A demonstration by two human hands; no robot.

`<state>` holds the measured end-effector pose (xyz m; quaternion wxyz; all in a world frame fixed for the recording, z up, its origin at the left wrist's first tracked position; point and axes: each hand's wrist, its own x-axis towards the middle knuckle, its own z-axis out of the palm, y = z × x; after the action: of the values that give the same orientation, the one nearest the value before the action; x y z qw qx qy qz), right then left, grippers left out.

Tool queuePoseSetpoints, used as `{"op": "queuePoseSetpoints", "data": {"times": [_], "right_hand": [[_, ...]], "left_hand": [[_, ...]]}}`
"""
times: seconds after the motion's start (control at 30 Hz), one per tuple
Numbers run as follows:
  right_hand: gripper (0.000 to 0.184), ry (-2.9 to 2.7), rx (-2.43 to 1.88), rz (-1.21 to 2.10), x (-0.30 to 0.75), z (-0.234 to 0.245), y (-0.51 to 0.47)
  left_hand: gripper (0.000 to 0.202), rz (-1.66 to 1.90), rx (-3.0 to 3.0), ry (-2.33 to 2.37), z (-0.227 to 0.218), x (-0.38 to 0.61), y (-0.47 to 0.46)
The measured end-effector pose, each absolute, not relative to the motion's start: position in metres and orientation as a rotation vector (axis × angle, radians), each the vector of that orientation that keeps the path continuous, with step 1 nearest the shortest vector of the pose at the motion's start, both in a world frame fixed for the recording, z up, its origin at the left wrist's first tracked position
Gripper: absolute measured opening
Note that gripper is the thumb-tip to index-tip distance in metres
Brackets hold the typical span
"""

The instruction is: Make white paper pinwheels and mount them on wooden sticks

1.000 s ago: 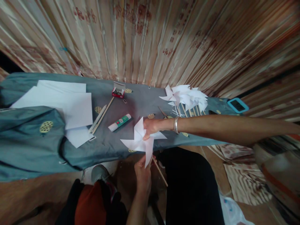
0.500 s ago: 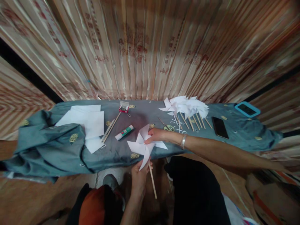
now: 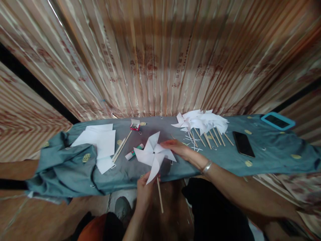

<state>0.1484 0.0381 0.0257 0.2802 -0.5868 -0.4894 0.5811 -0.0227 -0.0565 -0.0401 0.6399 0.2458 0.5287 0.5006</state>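
A white paper pinwheel (image 3: pixel 156 156) with a dark pin at its centre faces up in front of me. Its wooden stick (image 3: pixel 159 197) slants down past the table's front edge. My left hand (image 3: pixel 145 190) is closed round the stick just below the blades, and a blade partly covers the fingers. My right hand (image 3: pixel 178 149) is at the pinwheel's right side, fingers stretched out along a blade's edge; the blades hide some fingertips. Partly behind the left blade lies a glue stick (image 3: pixel 130 155).
Several finished pinwheels (image 3: pixel 200 121) lie in a row at the back right, with thin paper strips (image 3: pixel 194 142) near them. A phone (image 3: pixel 243 144) and a blue-framed device (image 3: pixel 278 121) are farther right. On the left are white paper sheets (image 3: pixel 105 140), loose sticks (image 3: pixel 121 147) and a small red box (image 3: pixel 134 126).
My right hand has moved off the pinwheel's centre to its right side, exposing the pin. My left hand keeps its hold on the stick. The view has shifted slightly.
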Motion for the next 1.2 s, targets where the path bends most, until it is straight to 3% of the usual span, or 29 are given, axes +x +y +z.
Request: {"op": "queuePoseSetpoints", "data": {"times": [0.23, 0.37, 0.7, 1.2], "right_hand": [[0.049, -1.116, -1.501, 1.061, 0.166, 0.013, 0.022], [0.034, -1.087, -1.388, 0.874, 0.157, -0.004, 0.005], [0.018, -1.414, -1.344, 1.449, 0.108, -0.018, -0.023], [0.015, -1.270, -1.268, 1.438, 0.118, -0.024, -0.010]], "left_hand": [[0.032, 1.192, 0.614, 1.180, -0.011, -0.025, -0.012], [0.029, 1.235, 0.640, 1.151, 0.000, -0.022, 0.013], [0.029, 1.210, 0.674, 1.129, -0.014, -0.019, 0.023], [0.033, 1.170, 0.678, 1.085, -0.018, -0.008, 0.025]]}}
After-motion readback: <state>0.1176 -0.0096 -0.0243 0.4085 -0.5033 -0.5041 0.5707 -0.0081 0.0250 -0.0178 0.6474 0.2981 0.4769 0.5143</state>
